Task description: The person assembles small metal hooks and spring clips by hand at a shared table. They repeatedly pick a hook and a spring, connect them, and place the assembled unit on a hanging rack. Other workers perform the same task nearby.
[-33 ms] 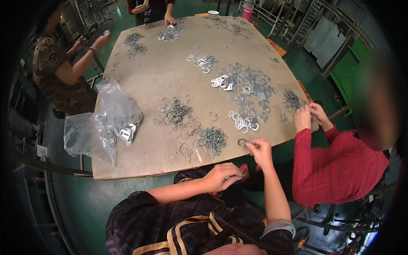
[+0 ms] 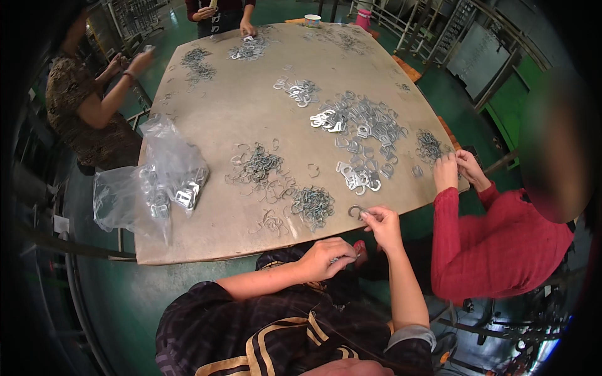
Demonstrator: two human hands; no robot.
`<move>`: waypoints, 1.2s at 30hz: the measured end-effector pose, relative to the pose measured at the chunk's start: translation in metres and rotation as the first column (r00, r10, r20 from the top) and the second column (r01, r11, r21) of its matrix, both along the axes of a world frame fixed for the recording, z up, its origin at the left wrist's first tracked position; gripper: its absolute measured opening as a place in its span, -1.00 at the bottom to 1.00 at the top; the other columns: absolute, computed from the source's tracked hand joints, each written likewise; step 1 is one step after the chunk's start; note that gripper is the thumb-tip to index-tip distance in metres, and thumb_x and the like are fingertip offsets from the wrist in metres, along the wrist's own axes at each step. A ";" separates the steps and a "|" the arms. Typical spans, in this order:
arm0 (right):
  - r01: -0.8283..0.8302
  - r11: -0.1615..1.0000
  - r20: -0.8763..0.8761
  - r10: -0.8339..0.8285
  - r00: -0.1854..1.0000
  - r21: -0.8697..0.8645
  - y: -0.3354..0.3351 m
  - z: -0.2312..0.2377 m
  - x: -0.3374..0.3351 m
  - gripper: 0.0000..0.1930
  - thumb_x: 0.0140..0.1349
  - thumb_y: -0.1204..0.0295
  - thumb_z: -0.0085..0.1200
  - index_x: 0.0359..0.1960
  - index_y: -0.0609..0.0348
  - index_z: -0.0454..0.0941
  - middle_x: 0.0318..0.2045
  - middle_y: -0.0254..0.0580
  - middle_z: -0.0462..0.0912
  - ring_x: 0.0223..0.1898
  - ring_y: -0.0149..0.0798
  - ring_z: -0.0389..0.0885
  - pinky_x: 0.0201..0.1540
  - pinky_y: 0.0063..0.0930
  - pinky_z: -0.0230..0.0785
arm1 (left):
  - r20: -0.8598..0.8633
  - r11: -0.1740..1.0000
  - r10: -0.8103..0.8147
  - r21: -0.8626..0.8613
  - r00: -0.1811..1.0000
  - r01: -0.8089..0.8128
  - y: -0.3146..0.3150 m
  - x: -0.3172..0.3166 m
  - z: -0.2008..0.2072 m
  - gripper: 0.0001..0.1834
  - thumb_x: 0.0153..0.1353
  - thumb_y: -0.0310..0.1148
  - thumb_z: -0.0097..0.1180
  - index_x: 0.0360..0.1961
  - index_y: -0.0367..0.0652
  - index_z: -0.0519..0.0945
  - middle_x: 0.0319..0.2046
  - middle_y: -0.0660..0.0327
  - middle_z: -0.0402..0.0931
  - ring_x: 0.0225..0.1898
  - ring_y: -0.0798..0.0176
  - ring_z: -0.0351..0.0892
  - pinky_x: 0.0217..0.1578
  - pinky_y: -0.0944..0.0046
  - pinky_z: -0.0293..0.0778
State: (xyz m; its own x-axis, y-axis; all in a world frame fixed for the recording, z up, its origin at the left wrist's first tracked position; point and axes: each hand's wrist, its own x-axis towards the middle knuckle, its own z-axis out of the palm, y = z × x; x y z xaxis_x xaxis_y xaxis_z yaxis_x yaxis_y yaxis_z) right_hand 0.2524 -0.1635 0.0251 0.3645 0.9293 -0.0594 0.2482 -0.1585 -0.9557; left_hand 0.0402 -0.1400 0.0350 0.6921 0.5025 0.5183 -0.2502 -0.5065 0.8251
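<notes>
My right hand [image 2: 384,227] is closed at the near table edge. Between its thumb and fingers it pinches a grey, curved metal hook [image 2: 355,212], whose bent end points left. Lower and to the left, just off the table, my left hand [image 2: 326,258] is curled shut with its thumb against the fingers; a small bit of something shows there, too little to name. Closest to both hands lies a pile of thin, bent wire clips [image 2: 313,207]. Flat silver metal buckles [image 2: 357,177] lie beyond my right hand, in front of a larger heap of grey buckles [image 2: 370,122].
A clear plastic bag [image 2: 172,169] of metal buckles rests at the table's [image 2: 194,241] left edge. More wire clips [image 2: 258,164] lie mid-left. At right, a person in a red sleeve [image 2: 446,225] works close to my right arm. Two other people stand at the far and left sides.
The whole view has shifted very slightly. The person at the left has lowered a raised hand a little. My hands keep nearly the same pose and hold.
</notes>
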 end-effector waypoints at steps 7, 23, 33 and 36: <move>-0.048 0.998 -0.301 0.033 0.953 -0.043 -0.038 0.044 -0.035 -0.82 0.26 0.42 0.18 -0.36 0.35 0.61 -0.56 -0.26 0.64 -0.57 -0.50 0.58 -0.52 -0.66 0.43 | -0.024 0.984 0.177 0.009 0.984 -0.177 0.000 0.000 0.006 -0.87 0.05 -0.64 0.20 -0.34 -0.30 0.56 -0.37 0.08 0.61 -0.32 0.07 0.60 -0.25 0.20 0.49; 0.024 0.999 0.047 -0.025 0.999 0.037 -0.057 0.046 -0.057 -0.80 0.28 0.42 0.14 -0.40 0.36 0.55 -0.59 -0.26 0.63 -0.54 -0.47 0.64 -0.47 -0.59 0.46 | -0.091 0.964 0.265 0.042 0.960 -0.262 -0.010 0.003 -0.013 -0.82 0.00 -0.60 0.25 -0.32 -0.24 0.58 -0.41 0.11 0.58 -0.35 0.04 0.57 -0.31 0.17 0.49; 0.066 0.994 0.073 -0.072 0.995 0.084 -0.064 0.044 -0.052 -0.88 0.26 0.53 0.11 -0.37 0.37 0.55 -0.58 -0.24 0.65 -0.52 -0.45 0.66 -0.44 -0.59 0.48 | -0.301 0.747 0.661 0.352 0.687 -0.564 0.080 -0.065 -0.024 -0.88 0.07 -0.47 0.18 -0.32 -0.20 0.65 -0.40 0.02 0.59 -0.28 -0.08 0.60 -0.28 0.07 0.52; 0.068 0.993 0.068 -0.075 0.995 0.101 -0.064 0.040 -0.051 -0.88 0.26 0.52 0.12 -0.37 0.37 0.55 -0.59 -0.24 0.65 -0.53 -0.46 0.65 -0.44 -0.59 0.47 | -0.440 0.587 0.808 0.551 0.392 -0.593 0.113 -0.100 -0.022 -0.90 0.07 -0.49 0.18 -0.38 -0.23 0.67 -0.39 0.03 0.60 -0.32 -0.06 0.60 -0.28 0.08 0.52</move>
